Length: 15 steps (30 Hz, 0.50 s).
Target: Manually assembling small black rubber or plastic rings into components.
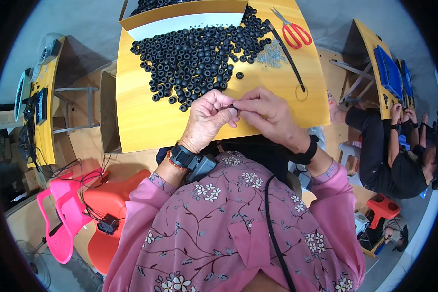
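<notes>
My left hand and my right hand meet over the table's near edge. Thumb and fingers of the left hand pinch a small black ring-shaped bead, mostly covered by the fingertips. The right fingertips are closed right against it; whatever they hold is too small to make out. Beyond the hands spreads a heap of the same black beads, each with a hole. To its right lies a small pile of clear, shiny little pieces.
Red-handled scissors, a thin black rod and a thin loop lie on the yellow table. An open box of beads stands at the back. Pink and red chairs are at left; another person sits at right.
</notes>
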Each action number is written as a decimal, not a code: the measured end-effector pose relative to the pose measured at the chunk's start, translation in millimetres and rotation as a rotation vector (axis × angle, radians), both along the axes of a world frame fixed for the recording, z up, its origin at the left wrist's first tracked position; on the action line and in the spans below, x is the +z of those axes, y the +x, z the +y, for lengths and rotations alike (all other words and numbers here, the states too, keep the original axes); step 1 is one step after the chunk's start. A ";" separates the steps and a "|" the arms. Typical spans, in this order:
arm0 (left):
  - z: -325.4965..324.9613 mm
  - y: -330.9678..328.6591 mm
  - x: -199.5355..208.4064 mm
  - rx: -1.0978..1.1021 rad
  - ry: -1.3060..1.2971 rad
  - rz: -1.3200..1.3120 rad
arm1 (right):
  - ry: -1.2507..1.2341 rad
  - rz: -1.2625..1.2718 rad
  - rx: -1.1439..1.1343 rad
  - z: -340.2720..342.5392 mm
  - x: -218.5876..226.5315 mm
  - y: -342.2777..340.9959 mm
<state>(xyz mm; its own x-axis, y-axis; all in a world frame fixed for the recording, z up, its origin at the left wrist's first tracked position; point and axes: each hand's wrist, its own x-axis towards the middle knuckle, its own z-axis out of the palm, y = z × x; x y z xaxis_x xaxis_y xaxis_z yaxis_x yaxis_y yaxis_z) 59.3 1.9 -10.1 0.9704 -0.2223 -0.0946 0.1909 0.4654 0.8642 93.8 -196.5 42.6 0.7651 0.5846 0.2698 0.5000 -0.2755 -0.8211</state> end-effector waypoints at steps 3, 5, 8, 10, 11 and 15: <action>0.2 -0.4 0.5 0.006 0.046 -0.027 | -0.001 0.091 -0.084 1.1 4.4 21.3; -0.1 -1.2 3.9 0.010 0.070 -0.037 | -0.062 0.180 -0.219 5.3 -2.9 46.6; -0.3 -1.7 5.5 0.003 0.064 -0.035 | -0.143 -0.134 -0.282 17.7 -7.9 85.1; -1.3 -2.7 7.7 0.008 0.048 -0.023 | -0.248 -0.105 -0.274 26.0 -7.2 100.7; -0.4 -2.9 7.1 0.002 0.060 -0.030 | -0.283 -0.131 -0.250 29.4 -10.4 107.1; 1.0 -4.1 5.9 -0.014 0.061 -0.020 | -0.457 -0.174 -0.234 39.6 -13.7 114.9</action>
<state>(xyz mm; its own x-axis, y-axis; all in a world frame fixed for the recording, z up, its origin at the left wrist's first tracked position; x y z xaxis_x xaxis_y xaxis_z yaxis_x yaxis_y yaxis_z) 55.2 2.9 -4.2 0.9690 -0.2304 -0.0890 0.1794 0.4092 0.8946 208.7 -156.9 28.9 0.8558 0.4912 0.1625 0.5003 -0.7054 -0.5021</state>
